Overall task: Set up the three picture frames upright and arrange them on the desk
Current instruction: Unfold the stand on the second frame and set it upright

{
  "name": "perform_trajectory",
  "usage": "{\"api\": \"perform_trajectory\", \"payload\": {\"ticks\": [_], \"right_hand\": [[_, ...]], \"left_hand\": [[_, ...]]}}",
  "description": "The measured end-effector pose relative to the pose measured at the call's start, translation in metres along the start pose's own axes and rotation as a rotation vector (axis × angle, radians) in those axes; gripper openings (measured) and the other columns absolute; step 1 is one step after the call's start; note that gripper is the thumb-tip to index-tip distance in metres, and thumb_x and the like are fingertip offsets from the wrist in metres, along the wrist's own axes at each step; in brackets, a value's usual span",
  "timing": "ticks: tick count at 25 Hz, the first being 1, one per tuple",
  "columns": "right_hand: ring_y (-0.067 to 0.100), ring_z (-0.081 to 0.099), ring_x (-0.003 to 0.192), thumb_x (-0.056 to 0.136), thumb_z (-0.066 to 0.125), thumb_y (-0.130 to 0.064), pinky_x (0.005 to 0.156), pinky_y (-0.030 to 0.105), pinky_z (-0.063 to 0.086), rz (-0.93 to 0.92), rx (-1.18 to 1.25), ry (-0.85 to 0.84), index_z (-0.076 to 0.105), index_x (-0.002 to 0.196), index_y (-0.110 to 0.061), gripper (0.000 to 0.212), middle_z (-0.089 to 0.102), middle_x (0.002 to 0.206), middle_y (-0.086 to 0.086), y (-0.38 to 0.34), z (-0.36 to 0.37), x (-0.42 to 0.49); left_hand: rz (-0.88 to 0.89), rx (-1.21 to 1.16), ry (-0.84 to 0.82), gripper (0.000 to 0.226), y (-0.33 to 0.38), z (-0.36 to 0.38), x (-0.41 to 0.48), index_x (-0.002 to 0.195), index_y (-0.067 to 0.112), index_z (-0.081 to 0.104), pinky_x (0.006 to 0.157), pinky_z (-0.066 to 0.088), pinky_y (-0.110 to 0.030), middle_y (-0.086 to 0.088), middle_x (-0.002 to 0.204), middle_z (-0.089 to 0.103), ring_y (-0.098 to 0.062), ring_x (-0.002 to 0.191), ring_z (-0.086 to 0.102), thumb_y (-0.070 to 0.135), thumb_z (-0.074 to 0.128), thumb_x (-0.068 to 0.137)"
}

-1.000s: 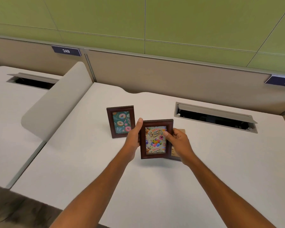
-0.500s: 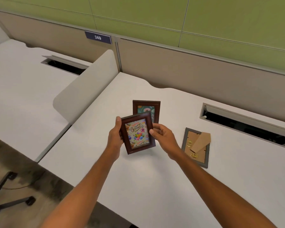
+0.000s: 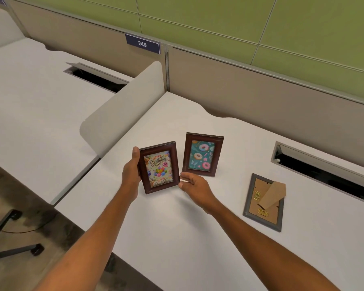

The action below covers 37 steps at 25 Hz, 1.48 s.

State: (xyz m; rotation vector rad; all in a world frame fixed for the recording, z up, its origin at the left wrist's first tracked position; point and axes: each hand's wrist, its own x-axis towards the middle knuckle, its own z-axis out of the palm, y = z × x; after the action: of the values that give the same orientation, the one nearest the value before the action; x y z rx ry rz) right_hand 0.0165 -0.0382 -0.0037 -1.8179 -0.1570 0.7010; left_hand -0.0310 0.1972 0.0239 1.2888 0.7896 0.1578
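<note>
A brown-framed birthday picture (image 3: pixel 159 168) stands tilted on the white desk (image 3: pixel 177 238), left of the others. My left hand (image 3: pixel 131 172) grips its left edge, thumb on the front. My right hand (image 3: pixel 194 185) is beside its lower right corner, fingers apart, touching it or just off it; I cannot tell which. A brown-framed doughnut picture (image 3: pixel 202 154) stands upright on its own just to the right. A grey frame (image 3: pixel 264 202) lies face down at the right with its cardboard stand flap sticking up.
A low white divider (image 3: pixel 124 110) rises along the desk's left side. A cable slot (image 3: pixel 324 171) is cut into the desk at the back right, another in the neighbouring desk. A beige partition runs along the back. A chair base (image 3: pixel 11 248) stands on the floor at lower left.
The birthday frame has moved left, from in front of the doughnut frame to beside it, and come down onto the desk. My right hand has loosened from its right edge. The view has swung left.
</note>
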Motion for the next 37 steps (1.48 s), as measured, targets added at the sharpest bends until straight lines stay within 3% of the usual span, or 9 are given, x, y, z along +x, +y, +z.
{"api": "perform_trajectory", "payload": {"ticks": [7,25,29,34,37], "right_hand": [[0.018,0.059,0.141,0.101,0.07,-0.02,0.12,0.043,0.047,0.037,-0.055,0.003,0.056,0.155,-0.016,0.056,0.06,0.156,0.001,0.001,0.005,0.014],[0.016,0.066,0.13,0.099,0.073,-0.021,0.117,0.044,0.051,0.122,-0.044,0.1,0.067,0.146,-0.019,0.047,0.07,0.142,-0.004,0.028,-0.023,0.009],[0.015,0.066,0.129,0.099,0.073,-0.021,0.117,0.044,0.051,0.128,-0.043,0.114,0.068,0.145,-0.02,0.045,0.071,0.14,-0.007,0.03,-0.028,0.007],[0.015,0.065,0.131,0.101,0.072,-0.022,0.117,0.042,0.051,0.126,-0.059,0.113,0.067,0.146,-0.02,0.045,0.069,0.136,-0.011,0.032,-0.032,0.004],[0.017,0.064,0.131,0.101,0.072,-0.021,0.117,0.044,0.051,0.126,-0.055,0.123,0.066,0.146,-0.02,0.045,0.069,0.141,-0.007,0.032,-0.035,0.002]], "left_hand": [[-0.008,-0.002,-0.016,0.061,0.0,0.002,0.025,0.108,0.032,0.082,0.112,0.058,-0.051,0.001,0.113,0.086,-0.024,0.113,0.079,0.083,0.05,0.095],[0.011,0.007,-0.056,0.061,0.007,0.013,0.054,0.105,0.032,0.083,0.109,0.059,-0.046,0.005,0.112,0.086,-0.019,0.112,0.079,0.084,0.053,0.09],[0.021,0.013,-0.069,0.058,0.006,0.01,0.054,0.112,0.028,0.08,0.111,0.058,-0.047,-0.003,0.123,0.082,-0.025,0.119,0.076,0.076,0.049,0.102],[0.02,-0.021,-0.053,0.053,0.005,0.01,0.05,0.114,0.03,0.077,0.103,0.06,-0.042,0.002,0.118,0.082,-0.019,0.114,0.077,0.073,0.047,0.104],[0.018,-0.041,-0.04,0.057,0.002,0.006,0.048,0.125,0.029,0.074,0.102,0.06,-0.041,0.0,0.128,0.079,-0.022,0.123,0.074,0.074,0.046,0.104]]}}
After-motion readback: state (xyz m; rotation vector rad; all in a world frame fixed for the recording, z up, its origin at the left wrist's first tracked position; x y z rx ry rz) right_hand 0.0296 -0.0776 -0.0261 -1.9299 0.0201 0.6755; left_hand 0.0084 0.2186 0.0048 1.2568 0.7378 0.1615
